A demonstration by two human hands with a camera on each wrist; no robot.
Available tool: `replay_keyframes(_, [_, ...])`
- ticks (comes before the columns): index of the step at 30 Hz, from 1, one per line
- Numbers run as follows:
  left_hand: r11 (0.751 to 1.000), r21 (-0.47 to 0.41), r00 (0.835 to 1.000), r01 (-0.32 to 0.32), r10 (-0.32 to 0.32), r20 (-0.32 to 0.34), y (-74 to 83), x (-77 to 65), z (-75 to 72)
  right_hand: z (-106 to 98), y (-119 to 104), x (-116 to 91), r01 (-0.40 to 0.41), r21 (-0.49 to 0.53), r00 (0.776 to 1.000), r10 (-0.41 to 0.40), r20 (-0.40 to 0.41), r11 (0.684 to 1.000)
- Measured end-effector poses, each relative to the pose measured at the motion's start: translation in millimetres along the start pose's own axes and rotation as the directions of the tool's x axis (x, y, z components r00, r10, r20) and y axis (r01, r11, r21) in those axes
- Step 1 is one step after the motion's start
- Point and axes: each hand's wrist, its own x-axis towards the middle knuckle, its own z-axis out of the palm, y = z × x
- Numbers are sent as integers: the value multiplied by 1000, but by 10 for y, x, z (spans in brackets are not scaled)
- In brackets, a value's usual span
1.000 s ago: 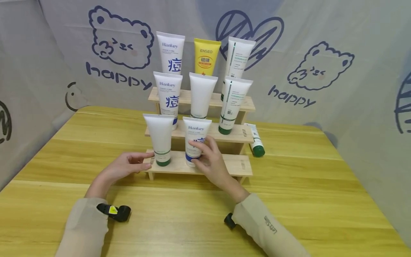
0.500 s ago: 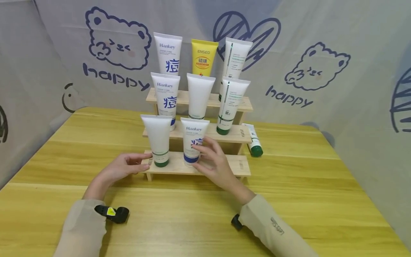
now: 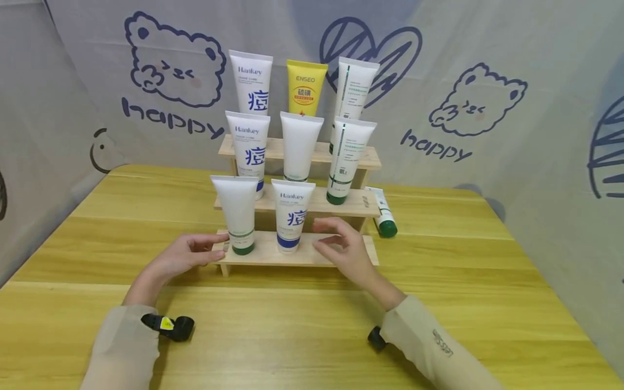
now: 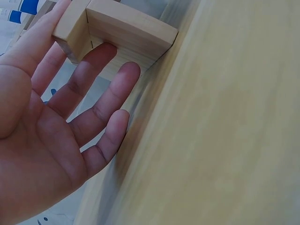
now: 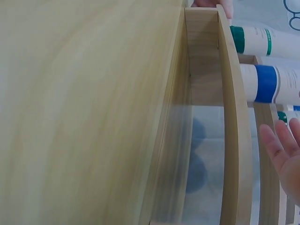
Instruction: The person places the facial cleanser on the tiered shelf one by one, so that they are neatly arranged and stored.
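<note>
A three-tier wooden display stand (image 3: pixel 307 260) holds upright squeeze tubes. At the left end of its lowest tier, my left hand (image 3: pixel 182 254) holds the board's edge between thumb and fingers; the other fingers extend loosely below in the left wrist view. Close beside that hand stands a white tube with a green cap (image 3: pixel 235 214). To its right, a white tube with a blue cap (image 3: pixel 292 216) stands on the same tier. My right hand (image 3: pixel 348 252) hovers just right of this blue-capped tube, apart from it, with fingers bent loosely and nothing between them.
White tubes and a yellow tube (image 3: pixel 306 86) stand on the upper tiers. Another green-capped tube (image 3: pixel 382 214) lies on the table (image 3: pixel 463 281) to the right of the stand. A printed cloth (image 3: pixel 273 27) hangs behind.
My right hand has let go of the blue-capped tube and moved right, away from it. The tube stays upright on the lowest tier. My left hand keeps its place on the stand.
</note>
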Motion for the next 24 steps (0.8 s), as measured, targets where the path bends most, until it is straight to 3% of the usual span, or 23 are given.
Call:
replay_keyframes(5, [1000,-11,1000,-1,1,-2,3,-4,0,-141,87,-63,-59,-1,998,59,-31,998])
replay_keyframes(11, [1000,-13,1000,-4,4,-5,6,-5,2,-386,344,-147,-5,32,994,9,-113,999])
replay_keyframes(18, [1000,-17,1000,-4,4,-1,6,-5,2,-720,445,-222,24,174,980,11,-197,985])
replay_keyframes(22, [1000,-8,1000,4,-4,1,12,-4,3,-916,523,-257,14,145,972,21,-236,989])
replay_keyframes(24, [1000,-7,1000,7,-7,3,12,-4,3,-1034,671,-271,8,141,971,26,-239,990])
